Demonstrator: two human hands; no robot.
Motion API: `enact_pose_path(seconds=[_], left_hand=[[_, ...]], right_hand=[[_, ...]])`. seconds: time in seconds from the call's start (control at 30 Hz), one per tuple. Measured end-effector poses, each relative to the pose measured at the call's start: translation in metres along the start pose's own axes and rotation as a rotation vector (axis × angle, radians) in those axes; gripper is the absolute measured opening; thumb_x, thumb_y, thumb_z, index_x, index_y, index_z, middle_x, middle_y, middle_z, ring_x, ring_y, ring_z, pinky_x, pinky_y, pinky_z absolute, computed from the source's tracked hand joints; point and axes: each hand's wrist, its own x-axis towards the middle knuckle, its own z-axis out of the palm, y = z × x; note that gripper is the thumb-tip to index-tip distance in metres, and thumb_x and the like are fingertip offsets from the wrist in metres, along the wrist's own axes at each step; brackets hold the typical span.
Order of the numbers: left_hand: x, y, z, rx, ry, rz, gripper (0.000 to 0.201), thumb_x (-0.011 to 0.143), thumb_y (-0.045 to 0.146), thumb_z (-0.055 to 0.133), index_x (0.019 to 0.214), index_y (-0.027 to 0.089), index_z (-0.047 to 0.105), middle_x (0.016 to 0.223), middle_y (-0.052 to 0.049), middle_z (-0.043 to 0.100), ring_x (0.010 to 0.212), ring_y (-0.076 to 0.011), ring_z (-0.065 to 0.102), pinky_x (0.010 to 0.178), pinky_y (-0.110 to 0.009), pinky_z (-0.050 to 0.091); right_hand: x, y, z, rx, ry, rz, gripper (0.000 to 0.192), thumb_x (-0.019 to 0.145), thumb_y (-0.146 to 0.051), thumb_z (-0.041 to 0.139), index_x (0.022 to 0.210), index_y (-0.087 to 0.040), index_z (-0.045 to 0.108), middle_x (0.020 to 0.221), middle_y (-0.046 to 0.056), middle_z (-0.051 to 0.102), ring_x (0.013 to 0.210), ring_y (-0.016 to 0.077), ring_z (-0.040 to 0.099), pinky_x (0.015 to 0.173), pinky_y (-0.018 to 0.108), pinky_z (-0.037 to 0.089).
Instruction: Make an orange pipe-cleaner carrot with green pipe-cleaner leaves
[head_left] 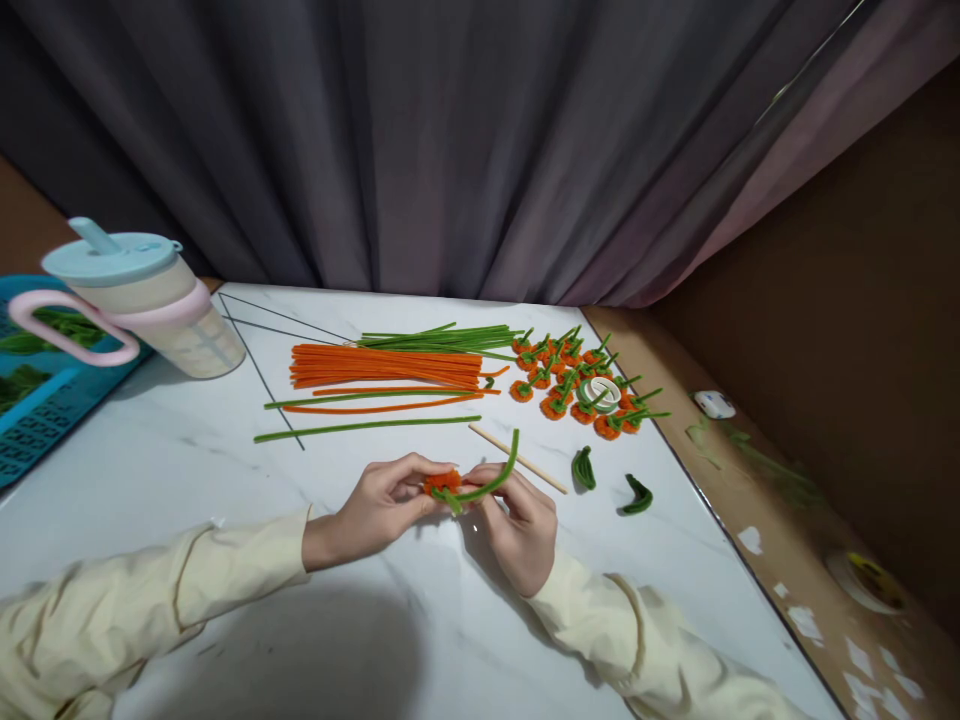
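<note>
Between the fingertips of my left hand (382, 510) is a small orange pipe-cleaner pumpkin (442, 483), its far side hidden by the fingers. A green pipe cleaner (499, 480) runs out of it and curves up to the right. My right hand (521, 525) is closed in a pinch around this green piece, close to the pumpkin. Beyond the hands lie a bundle of orange pipe cleaners (386, 367) and a bundle of green pipe cleaners (442, 338). Several finished-looking orange pumpkins with green stems (555, 405) stand in a group at the back right.
A wooden stick (517, 458) and two curled green pieces (583, 468) lie right of my hands. A roll of white tape (602, 393) sits among the pumpkins. At the left stand a lidded tumbler (172, 310) and a blue basket (45, 435). A curtain (420, 150) hangs behind the table.
</note>
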Motion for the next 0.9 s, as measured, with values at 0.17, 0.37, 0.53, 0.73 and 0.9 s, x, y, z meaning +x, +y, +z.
enact_pose_path(seconds=[0.17, 0.37, 0.53, 0.73, 0.9], left_hand=[[-0.0004, -0.0004, -0.0013, 0.079, -0.001, 0.091, 0.02, 0.076, 0.011, 0.063, 0.095, 0.014, 0.066, 0.089, -0.006, 0.074, 0.068, -0.0128, 0.07, 0.058, -0.017, 0.057], [-0.0013, -0.0009, -0.0023, 0.15, -0.008, 0.092, 0.017, 0.076, 0.014, 0.063, 0.093, 0.014, 0.067, 0.087, -0.007, 0.074, 0.07, -0.0142, 0.069, 0.06, -0.019, 0.057], [-0.002, -0.0013, -0.0027, 0.204, 0.0, 0.147, 0.016, 0.077, 0.013, 0.061, 0.091, 0.014, 0.069, 0.082, -0.006, 0.074, 0.065, -0.0137, 0.068, 0.056, -0.019, 0.056], [-0.002, -0.0011, -0.0025, 0.238, -0.004, 0.151, 0.016, 0.077, 0.016, 0.063, 0.091, 0.013, 0.071, 0.077, -0.006, 0.074, 0.059, -0.0137, 0.066, 0.053, -0.02, 0.055], [-0.0008, 0.0008, -0.0015, 0.21, -0.034, 0.075, 0.018, 0.073, 0.016, 0.068, 0.09, 0.013, 0.07, 0.076, -0.005, 0.073, 0.055, -0.012, 0.062, 0.051, -0.02, 0.053]], right_hand=[[0.0007, -0.001, -0.0005, 0.007, -0.031, -0.011, 0.019, 0.082, -0.009, 0.051, 0.079, -0.02, 0.067, 0.077, 0.003, 0.068, 0.071, 0.0142, 0.065, 0.069, 0.025, 0.054], [0.0006, -0.0003, -0.0026, -0.006, -0.093, 0.014, 0.021, 0.084, -0.01, 0.047, 0.08, -0.02, 0.065, 0.076, 0.004, 0.068, 0.071, 0.0151, 0.064, 0.065, 0.026, 0.053], [0.0002, 0.0002, -0.0025, 0.004, -0.111, -0.013, 0.02, 0.084, -0.009, 0.045, 0.081, -0.019, 0.062, 0.076, 0.005, 0.066, 0.071, 0.0146, 0.063, 0.064, 0.025, 0.051], [-0.0022, 0.0051, -0.0011, -0.005, -0.145, -0.051, 0.021, 0.082, -0.005, 0.043, 0.082, -0.02, 0.058, 0.074, 0.003, 0.062, 0.068, 0.0139, 0.06, 0.063, 0.025, 0.049], [-0.0026, 0.0085, -0.0008, -0.027, -0.163, -0.048, 0.02, 0.08, -0.006, 0.042, 0.08, -0.02, 0.056, 0.072, 0.003, 0.061, 0.065, 0.0138, 0.058, 0.06, 0.025, 0.048]])
